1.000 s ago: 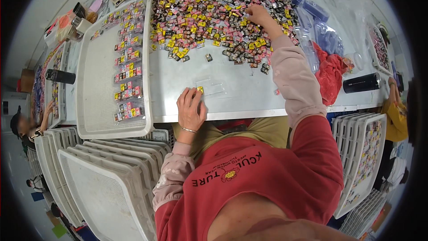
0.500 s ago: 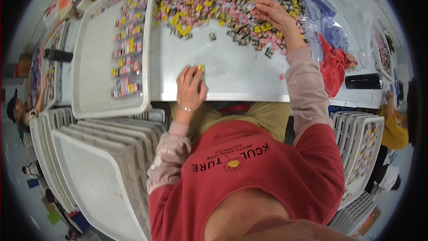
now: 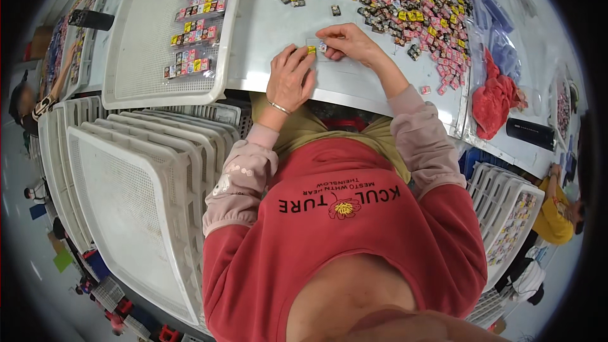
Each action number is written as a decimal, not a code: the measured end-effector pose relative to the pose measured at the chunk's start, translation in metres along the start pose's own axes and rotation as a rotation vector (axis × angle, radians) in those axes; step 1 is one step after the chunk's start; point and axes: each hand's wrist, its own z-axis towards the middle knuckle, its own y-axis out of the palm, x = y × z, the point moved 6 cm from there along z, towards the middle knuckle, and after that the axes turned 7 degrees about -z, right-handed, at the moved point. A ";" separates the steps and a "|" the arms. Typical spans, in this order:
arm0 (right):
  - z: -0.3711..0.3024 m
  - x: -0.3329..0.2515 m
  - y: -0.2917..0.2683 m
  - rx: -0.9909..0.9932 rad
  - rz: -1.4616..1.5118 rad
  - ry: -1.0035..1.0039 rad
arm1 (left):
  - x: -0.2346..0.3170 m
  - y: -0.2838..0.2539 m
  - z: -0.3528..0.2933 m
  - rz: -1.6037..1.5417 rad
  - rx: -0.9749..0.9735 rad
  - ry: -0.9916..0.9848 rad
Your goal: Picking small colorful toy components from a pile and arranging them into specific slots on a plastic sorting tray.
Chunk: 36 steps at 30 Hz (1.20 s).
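My right hand (image 3: 353,44) has its thumb and fingers pinched on a small whitish square piece (image 3: 322,46) just above the white table (image 3: 266,38). Beside that piece lies a small yellow square piece (image 3: 311,49), on what looks like a thin clear plastic holder. My left hand (image 3: 291,81) rests palm down on the table near its front edge. Its fingers are stretched out, and the fingertips reach the yellow piece and the holder's side. Whether they press on the holder is hidden.
A heap of small pink, black and yellow pieces (image 3: 405,0) spreads over the far table. Left stands a white tray (image 3: 142,38) with rows of filled clear holders (image 3: 199,31). A red plastic bag (image 3: 494,101) and black cylinder (image 3: 531,133) lie right. Trays (image 3: 126,202) are stacked below left.
My right hand has come from the heap toward me and left, bringing a small piece beside my left hand. The view has shifted, so the table sits higher and tilted.
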 end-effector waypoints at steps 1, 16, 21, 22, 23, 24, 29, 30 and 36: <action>-0.003 -0.002 0.002 -0.010 0.071 0.016 | 0.000 0.000 -0.001 0.007 -0.001 -0.009; -0.010 0.005 0.006 0.392 -0.131 -0.047 | -0.014 -0.008 -0.001 -0.156 0.172 -0.121; -0.027 -0.007 0.019 0.496 -0.608 -0.237 | -0.001 -0.004 0.000 0.060 0.057 -0.051; -0.029 -0.009 0.013 0.495 -0.608 -0.238 | -0.003 -0.003 -0.001 0.062 0.059 -0.054; -0.029 -0.014 0.007 0.474 -0.639 -0.295 | -0.004 -0.003 -0.002 0.065 0.060 -0.058; -0.031 -0.021 0.003 0.459 -0.670 -0.347 | -0.003 -0.003 -0.002 0.061 0.059 -0.055; -0.020 -0.028 0.012 0.261 -0.769 -0.480 | -0.005 -0.001 -0.002 0.033 0.072 -0.036; -0.019 -0.030 0.017 0.234 -0.799 -0.503 | -0.007 0.000 -0.002 0.035 0.073 -0.040; -0.018 -0.026 0.021 0.067 -0.650 -0.456 | -0.015 -0.002 -0.001 -0.097 0.110 -0.095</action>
